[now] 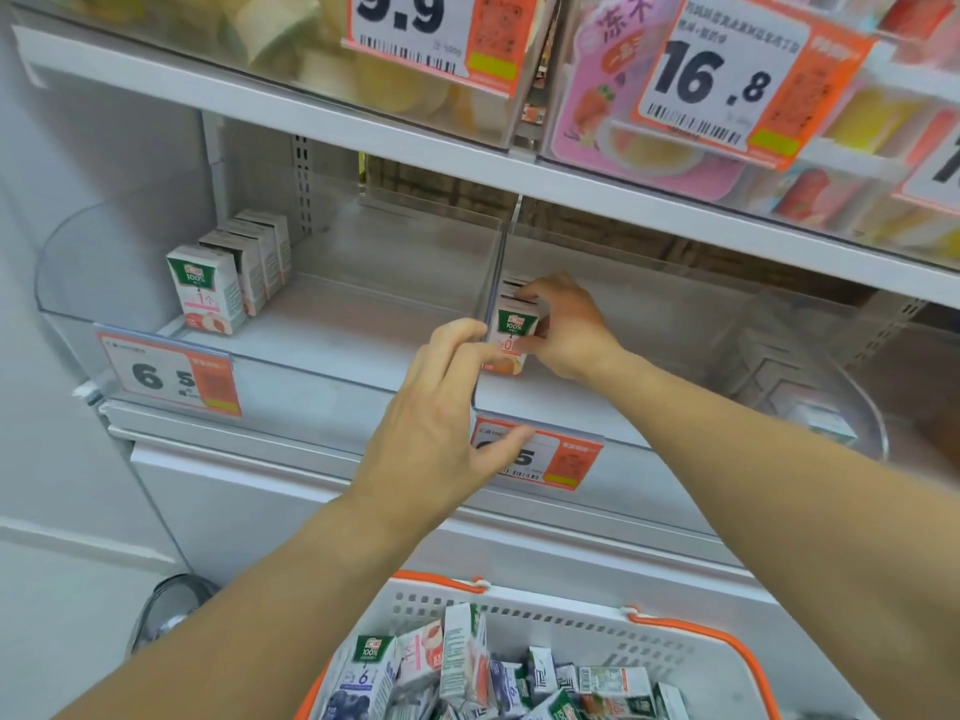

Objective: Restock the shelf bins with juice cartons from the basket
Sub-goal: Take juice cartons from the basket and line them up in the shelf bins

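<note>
A small white juice carton (511, 332) with a green label stands at the left side of the right clear shelf bin (675, 304), with at least one more carton behind it. My right hand (569, 327) grips this carton, fingers curled over its top. My left hand (441, 413) reaches to the clear divider (493, 283) between the bins, fingers straight and touching its front edge beside the carton. A short row of matching cartons (208, 291) stands at the left of the left bin (363, 324). The white basket (571, 623) with orange handles sits below, with several loose cartons (467, 662) in it.
Price tags hang on the bin fronts, 6.5 (166, 374) at the left and another (566, 459) under my left thumb. The shelf above (363, 122) holds clear bins of other goods with large tags. Another bin with cartons (821, 423) stands at the far right.
</note>
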The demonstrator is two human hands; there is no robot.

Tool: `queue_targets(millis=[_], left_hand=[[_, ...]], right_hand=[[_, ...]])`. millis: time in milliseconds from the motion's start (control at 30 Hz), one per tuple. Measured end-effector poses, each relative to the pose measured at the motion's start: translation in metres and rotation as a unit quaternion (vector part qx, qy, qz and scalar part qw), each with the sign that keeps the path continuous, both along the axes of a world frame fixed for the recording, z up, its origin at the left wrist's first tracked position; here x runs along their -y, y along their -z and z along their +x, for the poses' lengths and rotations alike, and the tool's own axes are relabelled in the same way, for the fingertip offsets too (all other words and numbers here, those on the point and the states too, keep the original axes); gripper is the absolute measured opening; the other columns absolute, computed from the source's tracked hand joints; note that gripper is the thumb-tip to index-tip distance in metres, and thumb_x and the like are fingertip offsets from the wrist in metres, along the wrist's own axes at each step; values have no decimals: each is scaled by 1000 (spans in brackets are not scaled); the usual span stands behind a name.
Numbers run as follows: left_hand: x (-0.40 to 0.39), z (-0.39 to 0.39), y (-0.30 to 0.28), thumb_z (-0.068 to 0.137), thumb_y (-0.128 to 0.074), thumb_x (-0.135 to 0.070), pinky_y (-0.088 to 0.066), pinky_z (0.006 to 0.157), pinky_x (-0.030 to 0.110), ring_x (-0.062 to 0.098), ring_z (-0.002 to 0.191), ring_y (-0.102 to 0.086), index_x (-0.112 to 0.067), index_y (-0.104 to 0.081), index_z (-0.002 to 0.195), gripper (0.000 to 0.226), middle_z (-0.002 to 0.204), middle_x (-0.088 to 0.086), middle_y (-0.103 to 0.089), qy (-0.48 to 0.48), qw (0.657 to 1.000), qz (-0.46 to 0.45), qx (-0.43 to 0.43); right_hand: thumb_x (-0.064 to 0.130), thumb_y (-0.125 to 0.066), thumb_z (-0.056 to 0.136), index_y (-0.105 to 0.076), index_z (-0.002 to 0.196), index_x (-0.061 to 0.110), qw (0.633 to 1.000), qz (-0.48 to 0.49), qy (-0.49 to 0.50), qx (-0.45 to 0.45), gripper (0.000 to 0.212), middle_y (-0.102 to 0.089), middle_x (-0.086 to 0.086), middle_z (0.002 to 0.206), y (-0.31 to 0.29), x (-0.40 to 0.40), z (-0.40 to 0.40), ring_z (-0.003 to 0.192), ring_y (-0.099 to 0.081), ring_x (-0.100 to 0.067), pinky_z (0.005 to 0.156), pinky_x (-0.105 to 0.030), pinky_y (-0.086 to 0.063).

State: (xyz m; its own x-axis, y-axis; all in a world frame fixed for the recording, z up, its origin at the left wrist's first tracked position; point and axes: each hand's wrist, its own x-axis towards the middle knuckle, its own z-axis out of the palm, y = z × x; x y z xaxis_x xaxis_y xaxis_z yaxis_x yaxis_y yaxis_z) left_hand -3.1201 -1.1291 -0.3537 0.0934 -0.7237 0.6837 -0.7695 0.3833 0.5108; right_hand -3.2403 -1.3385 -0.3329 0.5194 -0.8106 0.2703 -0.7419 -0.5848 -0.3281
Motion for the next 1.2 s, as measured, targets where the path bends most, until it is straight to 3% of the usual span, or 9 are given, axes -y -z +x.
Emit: queue_targets(millis=[267, 400, 500, 600, 700, 800, 1000, 1100, 1200], left_hand=[[-3, -3, -1, 78, -79, -35, -49, 90, 28, 18, 116, -54, -26, -48, 119, 51, 140, -1, -38, -14, 999, 19, 35], [-8, -5, -7, 84, -74, -39, -46, 87, 40, 29, 105, -58, -18, -54, 121, 46, 143, 4, -38, -68, 989, 57, 122], [-19, -11, -17, 86, -71, -29, -38, 94, 38, 28, 119, -51, -11, -58, 120, 41, 132, 9, -51, -80, 987, 19, 137], [-31, -28, -21, 87, -63, -18, -45, 79, 39, 25, 98, -58, -9, -63, 101, 16, 104, 5, -61, -35, 989, -53, 133], [-52, -56, 2, 87, -59, -19, -48, 66, 33, 11, 68, -54, -18, -62, 89, 3, 77, -14, -56, 77, 989, 90, 93], [-80, -68, 61, 90, -62, -22, -42, 64, 26, -2, 65, -52, -23, -64, 91, 3, 71, -19, -56, 121, 932, 315, 130], [-143, -58, 156, 90, -65, -48, -45, 92, 30, 18, 111, -55, -23, -49, 132, 51, 129, 1, -51, 97, 808, 572, 103], [-156, -67, 180, 89, -60, -57, -43, 105, 39, 28, 123, -53, -41, -29, 148, 69, 153, 6, -27, 112, 754, 639, 102], [-158, -74, 193, 89, -66, -50, -42, 106, 39, 32, 127, -50, -46, -23, 150, 75, 155, 9, -18, 133, 755, 625, 149]], right_hand=[[26, -83, 77, -54, 136, 19, 998, -1, 8, -56, 65, -53, -7, 133, -27, -24, -5, 114, -58, -26, 90, -30, -45], [12, -69, 83, -69, 93, 17, 971, -155, 10, 184, 11, -68, 4, 89, -56, -88, -38, 73, -64, -9, 73, -28, -54], [10, -72, 83, -64, 79, 17, 918, -222, -54, 324, 12, -63, 5, 77, -50, -159, -76, 63, -61, -8, 60, -15, -48], [11, -75, 84, -63, 80, 19, 924, -133, -70, 351, 15, -62, 8, 76, -10, -214, -111, 62, -62, -11, 57, -18, -49], [14, -79, 83, -63, 78, 22, 946, 33, -7, 322, 19, -66, 11, 71, 48, -246, -140, 60, -63, -10, 58, -21, -51], [22, -78, 84, -65, 80, 22, 941, 226, 62, 242, 14, -68, 9, 74, 103, -262, -164, 60, -65, -12, 62, -27, -54], [36, -80, 81, -70, 105, 11, 883, 460, -20, -94, 36, -69, 2, 96, 162, -287, -165, 88, -65, -16, 74, -26, -50], [41, -82, 77, -70, 106, 7, 867, 468, -32, -168, 47, -72, -8, 99, 181, -308, -154, 90, -67, -25, 76, -32, -53], [47, -85, 71, -66, 108, 9, 876, 454, -5, -165, 57, -66, -2, 96, 194, -323, -140, 89, -63, -22, 72, -31, -50]])
